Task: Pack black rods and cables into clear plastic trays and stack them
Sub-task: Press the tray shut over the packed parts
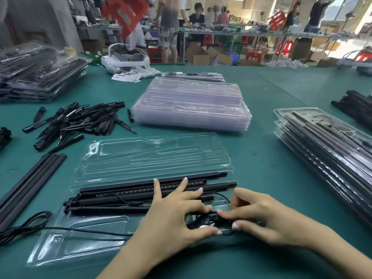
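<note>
An open clear plastic tray (84, 246) lies in front of me on the green table, its lid half (157, 156) folded back beyond it. Several black rods (120, 193) lie lengthwise in the tray's upper slots. My left hand (171, 216) and my right hand (267, 214) meet over the tray's right part and both pinch a coiled black cable (209, 220) there. Two left fingers stretch forward and rest on the rods. A thin black lead (80, 230) runs from the coil leftwards across the tray.
A stack of empty clear trays (191, 105) stands beyond. Filled trays are stacked at the right (326, 150) and far left (38, 73). Loose black spikes (80, 121), long rods (30, 188) and a cable bundle (12, 232) lie left. A white headset (124, 59) sits at the back.
</note>
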